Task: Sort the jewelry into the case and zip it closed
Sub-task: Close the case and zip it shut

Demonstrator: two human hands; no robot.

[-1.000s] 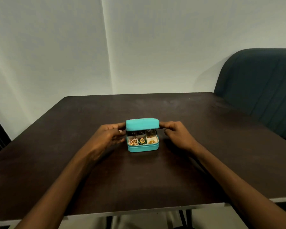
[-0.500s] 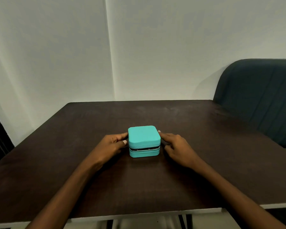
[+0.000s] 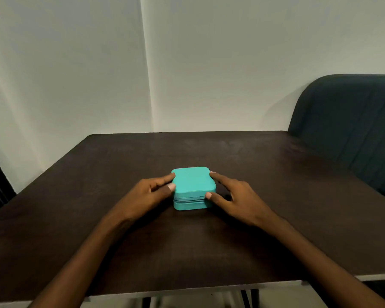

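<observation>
Squarely in the middle of the dark counter [image 3: 276, 196] sits the teal jewelry case [image 3: 192, 187], lid down, a dark seam showing along its front. The left hand [image 3: 151, 194] pinches its left side between thumb and forefinger; the right hand [image 3: 236, 196] does likewise on the right, fingers spread.
</observation>
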